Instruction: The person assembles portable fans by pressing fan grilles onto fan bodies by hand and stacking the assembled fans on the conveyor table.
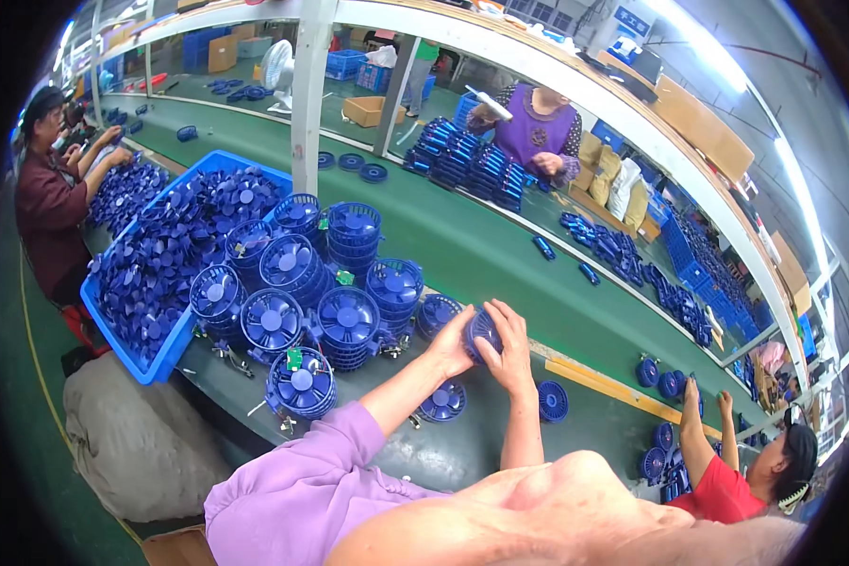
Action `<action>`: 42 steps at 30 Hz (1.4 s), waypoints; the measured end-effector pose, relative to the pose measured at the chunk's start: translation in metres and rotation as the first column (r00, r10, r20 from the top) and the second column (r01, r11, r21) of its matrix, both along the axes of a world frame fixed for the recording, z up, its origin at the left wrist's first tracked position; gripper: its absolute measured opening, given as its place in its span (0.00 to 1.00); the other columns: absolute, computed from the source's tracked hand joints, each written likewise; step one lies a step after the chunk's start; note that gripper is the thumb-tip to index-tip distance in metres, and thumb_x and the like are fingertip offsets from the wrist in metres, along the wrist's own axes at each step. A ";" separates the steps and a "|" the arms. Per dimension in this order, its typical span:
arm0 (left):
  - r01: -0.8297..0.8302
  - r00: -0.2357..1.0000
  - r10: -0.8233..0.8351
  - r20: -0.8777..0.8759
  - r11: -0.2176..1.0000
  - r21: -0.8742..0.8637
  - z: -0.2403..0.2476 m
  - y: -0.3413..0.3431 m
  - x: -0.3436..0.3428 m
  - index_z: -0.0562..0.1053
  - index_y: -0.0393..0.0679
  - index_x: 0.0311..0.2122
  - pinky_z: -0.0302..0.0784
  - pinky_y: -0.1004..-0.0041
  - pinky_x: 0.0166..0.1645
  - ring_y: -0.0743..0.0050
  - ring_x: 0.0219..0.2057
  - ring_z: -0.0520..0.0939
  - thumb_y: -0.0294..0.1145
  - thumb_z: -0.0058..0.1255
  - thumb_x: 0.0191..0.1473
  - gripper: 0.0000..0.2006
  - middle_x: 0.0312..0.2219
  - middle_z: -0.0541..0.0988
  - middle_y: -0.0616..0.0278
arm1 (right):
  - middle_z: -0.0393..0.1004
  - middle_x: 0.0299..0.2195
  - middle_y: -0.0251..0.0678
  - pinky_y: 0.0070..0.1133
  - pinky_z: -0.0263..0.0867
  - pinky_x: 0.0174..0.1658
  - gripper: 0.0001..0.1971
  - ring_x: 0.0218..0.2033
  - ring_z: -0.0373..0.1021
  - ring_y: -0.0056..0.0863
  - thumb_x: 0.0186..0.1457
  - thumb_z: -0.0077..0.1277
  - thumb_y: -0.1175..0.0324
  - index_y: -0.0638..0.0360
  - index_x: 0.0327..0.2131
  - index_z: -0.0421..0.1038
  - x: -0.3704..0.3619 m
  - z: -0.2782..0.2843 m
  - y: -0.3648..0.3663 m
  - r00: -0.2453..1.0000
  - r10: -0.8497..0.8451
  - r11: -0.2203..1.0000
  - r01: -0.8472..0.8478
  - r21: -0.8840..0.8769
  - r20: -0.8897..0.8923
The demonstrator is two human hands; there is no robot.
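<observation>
A round blue fan cover (484,337) is held up between both my hands, above the near edge of the green belt. My left hand (451,345) grips its left side, and the fingers of my right hand (510,345) wrap round its right side. Left of my hands stand several stacks of blue fan housings (347,316) with fan blades inside. Below my wrists, one fan housing (442,401) rests on the dark worktable, partly hidden by my left forearm. Right of my right wrist lies a slatted blue fan cover (552,401).
A blue crate (151,363) heaped with blue fan blades stands at left. Behind my hands runs a green conveyor belt (434,241); a white post (308,104) rises near the stacks. A yellow strip (613,387) edges the table. Co-workers sit left, right and across the belt.
</observation>
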State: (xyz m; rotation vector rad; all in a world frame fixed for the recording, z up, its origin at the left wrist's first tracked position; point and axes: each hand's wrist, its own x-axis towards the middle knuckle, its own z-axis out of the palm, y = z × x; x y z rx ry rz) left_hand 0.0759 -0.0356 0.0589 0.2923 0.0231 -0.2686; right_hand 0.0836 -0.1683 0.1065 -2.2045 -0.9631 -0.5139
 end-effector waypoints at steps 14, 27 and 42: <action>-0.840 0.526 0.349 0.775 0.072 0.537 0.018 -0.016 -0.016 0.66 0.37 0.51 0.61 0.65 0.59 0.63 0.52 0.69 0.29 0.46 0.57 0.16 0.47 0.71 0.55 | 0.57 0.59 0.42 0.30 0.47 0.63 0.44 0.61 0.54 0.33 0.58 0.28 0.32 0.61 0.63 0.46 0.004 -0.057 0.020 0.745 0.470 0.743 -0.043 0.668 -0.473; -0.830 0.549 0.323 0.771 0.096 0.550 0.019 -0.008 -0.017 0.69 0.36 0.44 0.65 0.64 0.52 0.57 0.44 0.73 0.36 0.40 0.57 0.15 0.41 0.73 0.49 | 0.55 0.59 0.44 0.28 0.47 0.63 0.44 0.61 0.53 0.33 0.57 0.36 0.35 0.62 0.63 0.46 -0.014 -0.049 0.038 0.841 0.435 0.680 -0.071 0.730 -0.323; -0.758 0.646 -0.195 0.738 -0.272 0.592 -0.001 -0.018 -0.007 0.76 0.39 0.41 0.58 0.56 0.61 0.46 0.55 0.66 0.32 0.54 0.49 0.13 0.51 0.69 0.47 | 0.62 0.55 0.56 0.31 0.56 0.59 0.35 0.57 0.61 0.42 0.53 0.55 0.52 0.63 0.59 0.57 0.102 -0.052 -0.060 0.882 -0.363 0.822 0.456 0.343 -0.301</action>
